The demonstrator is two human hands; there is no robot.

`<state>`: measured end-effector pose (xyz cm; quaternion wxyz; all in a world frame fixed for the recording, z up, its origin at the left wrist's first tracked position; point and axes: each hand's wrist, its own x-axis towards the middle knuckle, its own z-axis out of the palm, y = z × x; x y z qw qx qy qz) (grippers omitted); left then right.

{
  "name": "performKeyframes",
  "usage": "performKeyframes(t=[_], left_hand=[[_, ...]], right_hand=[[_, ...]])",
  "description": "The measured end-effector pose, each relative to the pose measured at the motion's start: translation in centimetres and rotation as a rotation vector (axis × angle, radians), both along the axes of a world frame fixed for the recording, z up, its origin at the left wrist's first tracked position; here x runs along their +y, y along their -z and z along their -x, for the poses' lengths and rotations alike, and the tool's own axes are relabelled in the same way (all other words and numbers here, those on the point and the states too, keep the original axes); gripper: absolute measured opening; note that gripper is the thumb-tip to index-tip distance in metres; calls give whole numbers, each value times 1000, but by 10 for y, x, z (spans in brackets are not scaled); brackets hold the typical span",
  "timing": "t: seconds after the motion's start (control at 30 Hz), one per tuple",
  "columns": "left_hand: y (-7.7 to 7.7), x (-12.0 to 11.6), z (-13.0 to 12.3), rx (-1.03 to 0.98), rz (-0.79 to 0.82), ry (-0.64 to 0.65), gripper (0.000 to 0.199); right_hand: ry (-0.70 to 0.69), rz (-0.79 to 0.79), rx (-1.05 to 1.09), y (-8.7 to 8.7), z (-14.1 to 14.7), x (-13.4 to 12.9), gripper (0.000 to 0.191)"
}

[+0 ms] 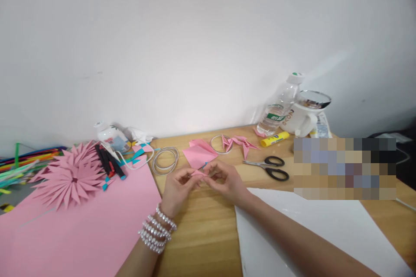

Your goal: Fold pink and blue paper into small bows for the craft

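In the head view, a small pink folded paper (198, 173) is held between the fingertips of both hands, just above the bare wood of the table (201, 229), near its middle. The left hand (178, 186) is closed to a pinch at the paper's left end, with thumb and forefinger brought almost together; the right hand (228, 180) is closed in a like pinch at its right end. Neither hand can be called nearer, since the paper is touched by both and lies straight between them. As far as it shows, its long axis runs from left to right, from one set of fingertips to the other. Just beyond it, on the far side, a larger pink folded sheet (199, 152) is laid, with a blue scrap (204, 165) showing at its near edge. To the right, well apart from the fingers, scissors (265, 166) are left with their tips pointed toward the left.

Much of the held paper is covered by the fingers, so its folds and full outline cannot be made out, and it cannot be told whether the blue scrap is joined to it. The lower fingers of both hands are partly hidden behind thumbs and palms. Part of the white board (351, 225) is covered by the right forearm, the forearms are cut off by the near edge, and the area beyond the board is masked by coarse pixels.
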<state>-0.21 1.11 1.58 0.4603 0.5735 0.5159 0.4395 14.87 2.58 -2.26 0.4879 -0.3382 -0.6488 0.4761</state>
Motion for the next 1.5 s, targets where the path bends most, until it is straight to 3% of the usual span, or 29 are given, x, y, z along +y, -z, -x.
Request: performKeyframes(t=[0.27,0.57,1.0,1.23,1.5], left_hand=[[-1,-1,-1,-90,-52,5,14],[-3,-2,-2,-115,-25,-49,11],[0,-2,2,-97,-84,-29,9],[-1,-2,1,-130,-48,-78,9],[-1,-2,1,-165,8,-99,13]], right_hand=[[30,-78,-42,3,-2,2,12],[51,135,177,-1,-1,3,17],[92,40,165,-6,-4,4,10],[30,50,135,-8,-6,4,10],[-98,207,152,-3,-8,6,16]])
